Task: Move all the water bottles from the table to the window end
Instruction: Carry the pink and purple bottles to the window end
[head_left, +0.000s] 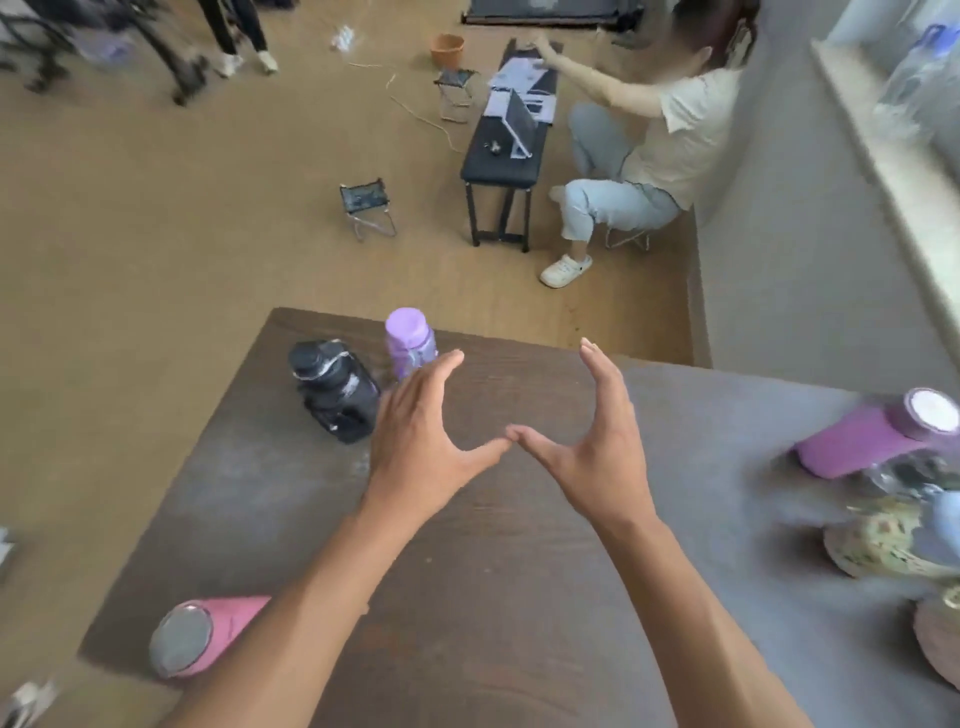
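Observation:
Both of my hands hover over the middle of the dark wooden table (498, 561), fingers spread, thumbs nearly touching, holding nothing. My left hand (423, 441) is just right of a black bottle (335, 389) and a lilac-capped purple bottle (409, 340) at the far left corner. My right hand (592, 447) is beside it. A pink bottle (208, 631) with a grey lid stands at the near left edge. A magenta bottle (878, 434) with a white lid, a clear bottle (904, 475) and a patterned one (883, 540) are blurred at the right edge.
The window sill (893, 171) runs along the upper right with a blue-capped bottle (919, 78) on it. A seated person (639, 150) is beside a black bench (506, 150) beyond the table. Two small folding stools (366, 205) and an orange pot (447, 49) stand on the floor.

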